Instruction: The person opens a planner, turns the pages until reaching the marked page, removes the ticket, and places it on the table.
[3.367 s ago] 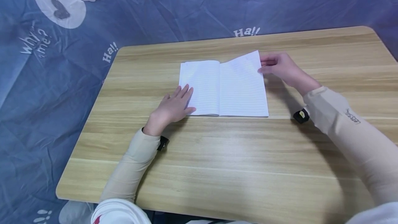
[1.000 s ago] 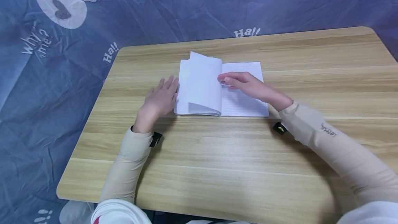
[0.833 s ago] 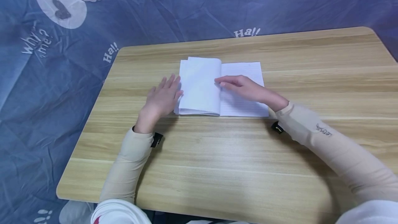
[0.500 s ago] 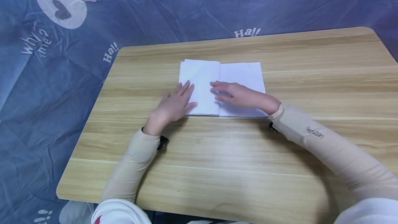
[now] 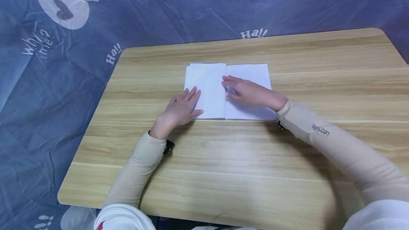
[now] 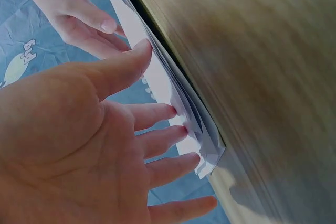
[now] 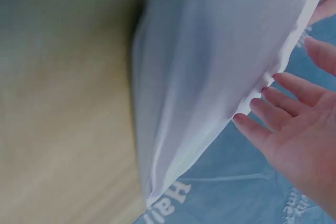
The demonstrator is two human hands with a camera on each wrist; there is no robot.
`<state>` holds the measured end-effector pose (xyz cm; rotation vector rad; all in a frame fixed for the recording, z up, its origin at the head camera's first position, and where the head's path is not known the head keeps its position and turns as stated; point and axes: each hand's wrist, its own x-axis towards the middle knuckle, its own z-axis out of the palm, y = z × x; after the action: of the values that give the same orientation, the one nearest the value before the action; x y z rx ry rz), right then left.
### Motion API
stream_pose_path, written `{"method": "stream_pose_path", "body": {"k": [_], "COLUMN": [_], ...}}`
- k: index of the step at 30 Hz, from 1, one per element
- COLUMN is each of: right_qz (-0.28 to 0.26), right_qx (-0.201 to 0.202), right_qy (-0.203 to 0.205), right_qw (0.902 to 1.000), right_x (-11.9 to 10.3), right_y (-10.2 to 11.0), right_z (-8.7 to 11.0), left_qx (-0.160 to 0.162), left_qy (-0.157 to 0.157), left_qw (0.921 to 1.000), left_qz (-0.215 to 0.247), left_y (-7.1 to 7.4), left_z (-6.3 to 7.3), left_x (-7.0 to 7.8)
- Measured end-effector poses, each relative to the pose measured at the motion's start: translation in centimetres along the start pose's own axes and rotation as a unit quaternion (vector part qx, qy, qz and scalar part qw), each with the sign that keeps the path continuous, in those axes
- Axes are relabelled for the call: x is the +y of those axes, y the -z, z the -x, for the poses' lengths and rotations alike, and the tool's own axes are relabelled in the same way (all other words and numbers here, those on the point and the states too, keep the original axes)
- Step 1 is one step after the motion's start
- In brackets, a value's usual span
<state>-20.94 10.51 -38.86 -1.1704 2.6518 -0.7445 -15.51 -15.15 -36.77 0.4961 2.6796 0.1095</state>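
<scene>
Blue printed cloth point(image 5: 159, 13) is seen in the head view beyond the far edge of the wooden tabletop point(image 5: 223, 173). An open lined notebook point(image 5: 211, 84) is laid nearer that edge than the near one, a broad stretch of wood being shown on the near side. Its lower left corner is covered by the left hand point(image 5: 180, 110), fingers spread; the right hand point(image 5: 248, 91) is held at the centre fold, fingers loosely extended. From the left wrist, layered page edges are seen beside the left fingertips. From the right wrist, the right fingertips are seen along the notebook's edge.
</scene>
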Motion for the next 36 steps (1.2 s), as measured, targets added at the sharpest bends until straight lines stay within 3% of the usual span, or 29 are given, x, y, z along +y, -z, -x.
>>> {"method": "stream_pose_path", "body": {"k": [14,22,36], "right_qz": [0.046,0.028,0.017], "right_qx": [-0.012,-0.013,0.003], "right_qy": [-0.1,-0.156,-0.151], "right_qw": [0.9938,0.9873,0.9884], "right_x": [3.8,5.4,6.2], "right_y": [2.1,3.5,3.8], "right_z": [-1.4,-2.0,-2.3], "left_qx": [-0.005,-0.005,-0.007], "left_qy": [-0.001,-0.001,0.0], "left_qw": [1.0,1.0,1.0], "left_qz": [0.003,0.002,0.006], "left_y": [-0.2,-0.3,-0.3], "left_z": [0.0,-0.1,-0.1], "left_x": [-0.1,-0.1,-0.1]}}
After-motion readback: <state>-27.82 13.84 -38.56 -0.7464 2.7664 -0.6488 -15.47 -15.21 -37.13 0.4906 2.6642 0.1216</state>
